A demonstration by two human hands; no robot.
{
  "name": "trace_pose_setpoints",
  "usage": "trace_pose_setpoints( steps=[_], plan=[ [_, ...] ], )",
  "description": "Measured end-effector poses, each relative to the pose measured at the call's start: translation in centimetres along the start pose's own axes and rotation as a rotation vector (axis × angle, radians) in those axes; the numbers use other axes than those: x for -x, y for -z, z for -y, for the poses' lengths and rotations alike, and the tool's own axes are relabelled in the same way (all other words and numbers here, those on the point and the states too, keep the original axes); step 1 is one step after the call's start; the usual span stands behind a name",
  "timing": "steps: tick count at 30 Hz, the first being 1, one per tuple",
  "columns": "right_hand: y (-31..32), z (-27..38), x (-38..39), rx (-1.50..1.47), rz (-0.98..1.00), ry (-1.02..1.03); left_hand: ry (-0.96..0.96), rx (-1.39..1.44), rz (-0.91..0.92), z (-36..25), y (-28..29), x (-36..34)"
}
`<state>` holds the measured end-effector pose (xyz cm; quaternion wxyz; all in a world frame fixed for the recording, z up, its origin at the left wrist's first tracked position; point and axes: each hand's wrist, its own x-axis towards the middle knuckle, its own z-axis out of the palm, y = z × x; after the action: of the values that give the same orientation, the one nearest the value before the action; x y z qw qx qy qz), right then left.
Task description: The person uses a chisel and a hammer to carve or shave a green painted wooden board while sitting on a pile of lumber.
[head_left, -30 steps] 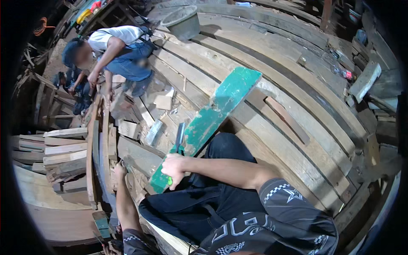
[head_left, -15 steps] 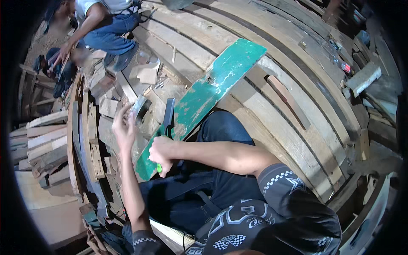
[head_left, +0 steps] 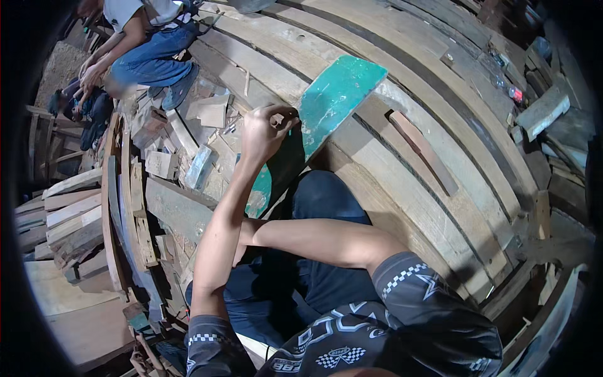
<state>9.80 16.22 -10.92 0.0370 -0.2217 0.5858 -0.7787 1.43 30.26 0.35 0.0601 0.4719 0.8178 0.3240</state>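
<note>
A long board with worn green paint (head_left: 342, 88) lies slantwise before my knees, its middle in shadow. Over its left edge is my left hand (head_left: 262, 132), fingers curled into a closed ring; whatever they pinch is too small to make out. My left forearm crosses in front of my right hand (head_left: 239, 252), which is low by my lap with its fingers mostly hidden. No tool shows in it from here. A pale blue block (head_left: 200, 166) rests on the scraps left of the board.
Planks (head_left: 402, 169) form the floor, with a loose reddish-brown wood strip (head_left: 424, 151) at right. Wood offcuts (head_left: 213, 111) are scattered ahead, and stacked timber (head_left: 75, 226) stands at left. Another person in blue jeans (head_left: 157, 60) crouches at the far left.
My left hand has moved away from the pale blue block, rightward and up to the green board. The dark-headed tool with a green handle, earlier in my right hand, is out of sight.
</note>
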Motion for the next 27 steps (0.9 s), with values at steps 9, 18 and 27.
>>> trace_pose_setpoints(
  steps=[9,18,27],
  plan=[
    [-1.8,-7.0,-1.9,-0.407,-0.014,0.168,-0.21,-0.194,-0.042,-1.0,-0.4,-0.6],
    [-2.9,-8.9,-3.9,-0.35,-0.076,0.248,-0.165,-0.271,-0.022,-1.9,-0.2,-0.9],
    [-3.5,-10.6,-4.7,-0.299,-0.113,0.296,0.082,-0.36,0.058,-3.2,0.2,-2.2]
  ],
)
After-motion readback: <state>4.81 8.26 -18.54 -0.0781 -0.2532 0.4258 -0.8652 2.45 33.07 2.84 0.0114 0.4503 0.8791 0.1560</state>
